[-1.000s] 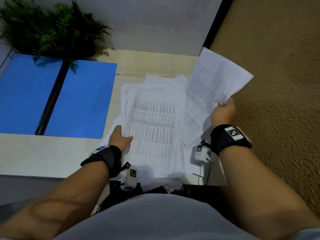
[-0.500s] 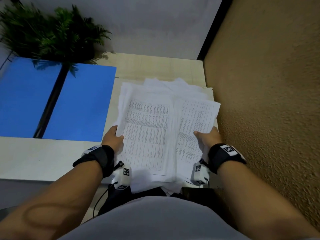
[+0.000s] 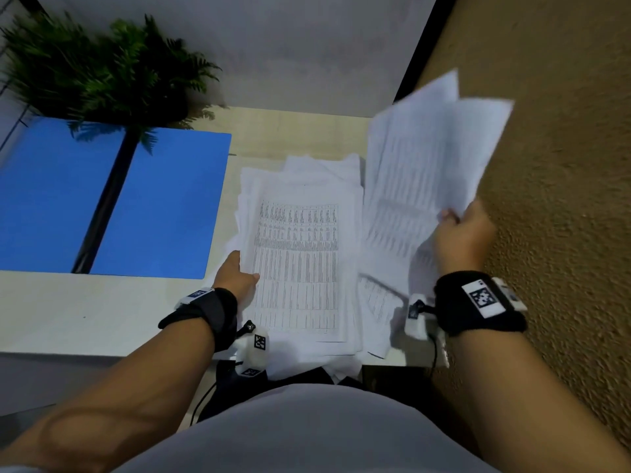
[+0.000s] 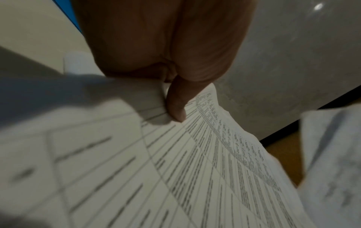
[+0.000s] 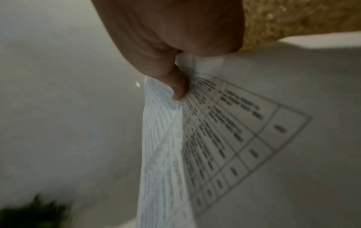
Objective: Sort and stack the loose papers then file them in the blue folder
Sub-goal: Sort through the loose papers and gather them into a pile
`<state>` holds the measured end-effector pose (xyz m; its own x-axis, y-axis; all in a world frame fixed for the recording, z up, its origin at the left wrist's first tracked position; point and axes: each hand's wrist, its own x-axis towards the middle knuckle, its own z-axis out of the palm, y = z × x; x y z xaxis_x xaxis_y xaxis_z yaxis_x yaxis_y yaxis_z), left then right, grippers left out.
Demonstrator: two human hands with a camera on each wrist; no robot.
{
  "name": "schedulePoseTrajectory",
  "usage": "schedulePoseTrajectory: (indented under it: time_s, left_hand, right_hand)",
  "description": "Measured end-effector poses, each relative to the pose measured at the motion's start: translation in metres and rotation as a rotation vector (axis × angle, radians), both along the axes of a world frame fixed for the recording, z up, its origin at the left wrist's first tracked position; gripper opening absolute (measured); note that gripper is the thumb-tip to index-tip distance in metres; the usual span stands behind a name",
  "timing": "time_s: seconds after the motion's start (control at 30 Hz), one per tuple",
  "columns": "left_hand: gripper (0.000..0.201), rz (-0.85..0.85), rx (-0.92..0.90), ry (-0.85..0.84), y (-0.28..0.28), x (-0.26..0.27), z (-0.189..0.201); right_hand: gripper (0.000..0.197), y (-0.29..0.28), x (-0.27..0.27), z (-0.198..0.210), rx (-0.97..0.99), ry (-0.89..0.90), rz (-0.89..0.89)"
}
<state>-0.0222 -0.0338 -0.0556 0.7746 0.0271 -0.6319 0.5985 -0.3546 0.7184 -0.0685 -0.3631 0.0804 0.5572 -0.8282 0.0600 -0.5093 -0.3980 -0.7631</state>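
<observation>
A heap of printed white papers (image 3: 300,268) lies on the desk in front of me. My left hand (image 3: 235,274) grips the left edge of the top sheets (image 4: 195,169), thumb on top in the left wrist view. My right hand (image 3: 461,230) pinches a few blurred sheets (image 3: 426,172) and holds them up in the air to the right of the heap; the right wrist view shows the thumb pressed on these lifted sheets (image 5: 215,138). The open blue folder (image 3: 164,206) lies flat at the left with a black spine.
A green fern (image 3: 102,66) stands at the back left and overhangs the folder. A rough tan wall (image 3: 553,199) runs close along the right. Bare desk top (image 3: 85,312) shows in front of the folder. A grey wall stands behind.
My right hand, flat on the heap's right side half a second ago, has risen to the right with a few sheets. The left hand has stayed at the heap's left edge.
</observation>
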Motion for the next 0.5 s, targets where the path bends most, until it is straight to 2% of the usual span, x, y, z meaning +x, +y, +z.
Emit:
schedulePoseTrajectory:
  time_s: [0.1, 0.13, 0.2, 0.27, 0.33, 0.37, 0.4, 0.5]
  left_hand:
    - [0.062, -0.063, 0.060, 0.046, 0.001, -0.002, 0.000]
    - [0.060, -0.078, 0.071, 0.056, -0.001, -0.003, 0.004]
    - [0.046, -0.072, 0.047, 0.068, -0.003, -0.006, 0.008]
    - [0.040, -0.043, -0.020, 0.097, -0.005, -0.009, 0.011]
    - [0.031, -0.045, -0.006, 0.078, -0.006, -0.012, 0.018]
    - [0.026, -0.042, 0.010, 0.067, -0.006, -0.013, 0.023]
    - [0.027, -0.038, 0.021, 0.073, -0.008, -0.013, 0.027]
    - [0.066, -0.044, 0.060, 0.117, -0.013, -0.011, 0.030]
  right_hand:
    - [0.026, -0.002, 0.008, 0.041, -0.018, -0.234, 0.014]
    - [0.029, -0.001, 0.010, 0.048, 0.036, -0.300, 0.036]
    - [0.029, 0.007, 0.013, 0.044, 0.129, -0.297, 0.107]
    - [0.020, 0.023, 0.013, 0.017, 0.284, -0.205, 0.148]
    - [0.014, 0.045, 0.005, -0.018, 0.514, -0.159, 0.147]
    - [0.014, 0.056, -0.001, -0.037, 0.569, -0.108, 0.143]
    - [0.019, 0.063, -0.006, -0.056, 0.556, -0.011, 0.144]
    - [0.046, 0.073, -0.018, -0.094, 0.308, 0.359, 0.209]
